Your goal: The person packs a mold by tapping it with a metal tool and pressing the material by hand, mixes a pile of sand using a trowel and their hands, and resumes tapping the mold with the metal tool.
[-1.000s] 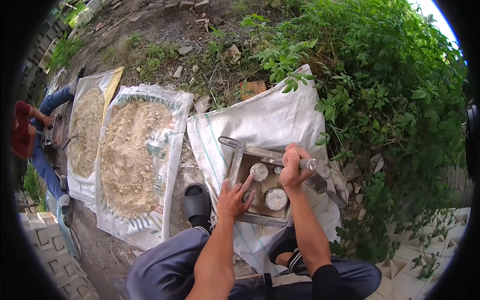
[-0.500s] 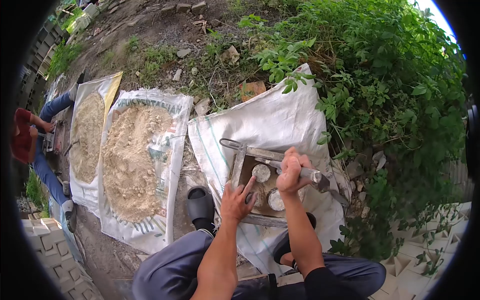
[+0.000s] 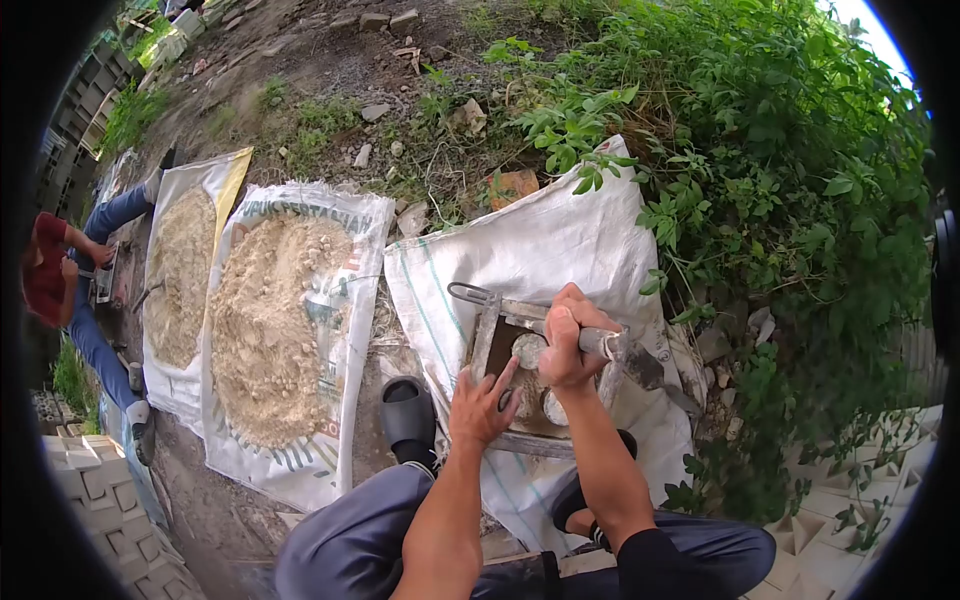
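Observation:
On a white woven sack [image 3: 560, 240] between my feet sits a rectangular metal mould [image 3: 487, 335] with a loop handle at its upper left. Inside it are pale round discs; one disc [image 3: 530, 349] shows plainly, another [image 3: 553, 407] is partly behind my right forearm. My left hand [image 3: 482, 405] lies at the mould's left side, fingers apart, index finger stretched to the edge of the upper disc. Above the mould's right half, my right hand [image 3: 572, 340] is wrapped round a trowel-like tool [image 3: 640, 362] with a grey handle and a dark flat end pointing right.
Two more sacks lie to the left, bearing a sandy powder heap [image 3: 275, 330] and another powder heap [image 3: 180, 280]. Beyond them sits a person in a red shirt [image 3: 48, 265]. Leafy plants [image 3: 780, 150] crowd the right side. Patterned pale blocks [image 3: 850, 480] stand lower right.
The view has shifted slightly, so the scene sits a little further right. My right hand has moved slightly over the mould with the tool. My left index finger stays by the upper disc.

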A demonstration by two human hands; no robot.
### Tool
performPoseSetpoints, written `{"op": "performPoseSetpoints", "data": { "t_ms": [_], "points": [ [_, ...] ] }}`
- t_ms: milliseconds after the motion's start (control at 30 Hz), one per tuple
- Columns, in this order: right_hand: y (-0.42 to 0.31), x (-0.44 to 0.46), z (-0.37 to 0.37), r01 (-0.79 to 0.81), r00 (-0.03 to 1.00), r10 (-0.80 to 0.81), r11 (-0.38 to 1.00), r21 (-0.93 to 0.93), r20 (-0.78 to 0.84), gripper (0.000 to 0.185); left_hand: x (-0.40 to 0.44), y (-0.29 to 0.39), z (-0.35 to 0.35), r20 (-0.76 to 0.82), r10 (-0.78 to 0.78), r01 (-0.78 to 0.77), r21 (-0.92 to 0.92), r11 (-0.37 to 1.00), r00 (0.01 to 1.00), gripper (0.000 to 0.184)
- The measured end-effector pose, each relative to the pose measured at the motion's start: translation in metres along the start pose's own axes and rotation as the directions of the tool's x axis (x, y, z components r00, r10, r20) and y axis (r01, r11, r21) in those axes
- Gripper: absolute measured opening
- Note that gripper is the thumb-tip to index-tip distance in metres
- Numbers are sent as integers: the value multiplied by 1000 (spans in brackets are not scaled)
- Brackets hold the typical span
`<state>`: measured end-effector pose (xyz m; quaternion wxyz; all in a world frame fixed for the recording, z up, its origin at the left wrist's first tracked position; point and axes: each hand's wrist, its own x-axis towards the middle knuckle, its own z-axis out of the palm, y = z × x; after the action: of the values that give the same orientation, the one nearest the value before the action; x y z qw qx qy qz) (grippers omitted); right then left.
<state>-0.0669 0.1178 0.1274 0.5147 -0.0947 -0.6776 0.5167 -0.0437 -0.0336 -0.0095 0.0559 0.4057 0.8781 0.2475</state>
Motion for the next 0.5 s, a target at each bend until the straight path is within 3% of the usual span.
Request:
{"op": "performPoseSetpoints", "data": {
  "t_ms": [100, 133, 167, 233, 300, 367, 400, 433, 500],
  "points": [
    [27, -19, -9, -9, 1000, 11, 997, -78, 24, 25, -6, -3, -3, 57, -10, 10, 2, 1000, 998, 60],
    [28, -19, -13, 2, 992, 14, 992, -127, 126, 25, -4, -2, -2, 63, -13, 12, 10, 1000, 998, 60],
    [30, -16, -18, 12, 992, 5, 991, -131, 125, 25, -2, 0, -2, 56, -5, 5, 7, 1000, 998, 60],
    [21, -10, -25, -37, 995, 47, 993, -114, 88, 25, -5, -2, -4, 82, -4, 2, 19, 1000, 997, 61],
    [8, -3, -37, 46, 998, -43, 995, -88, 40, 24, 2, 1, -3, 65, -9, 8, 18, 1000, 998, 62],
    [15, -20, -51, 49, 984, -54, 998, -31, -167, 26, -3, 0, -5, 78, -10, 8, 18, 1000, 997, 62],
    [21, -26, -45, -51, 992, 38, 993, -103, -117, 26, -2, -1, -4, 79, -6, 4, 30, 1000, 997, 62],
    [22, -27, -52, -51, 992, 37, 992, -111, -122, 26, -3, -1, -5, 86, 1, -5, 41, 999, 996, 62],
    [21, -19, -62, -49, 998, 54, 984, -169, 21, 26, -8, 3, -3, 98, -3, -2, 53, 999, 995, 60]
  ]
}}
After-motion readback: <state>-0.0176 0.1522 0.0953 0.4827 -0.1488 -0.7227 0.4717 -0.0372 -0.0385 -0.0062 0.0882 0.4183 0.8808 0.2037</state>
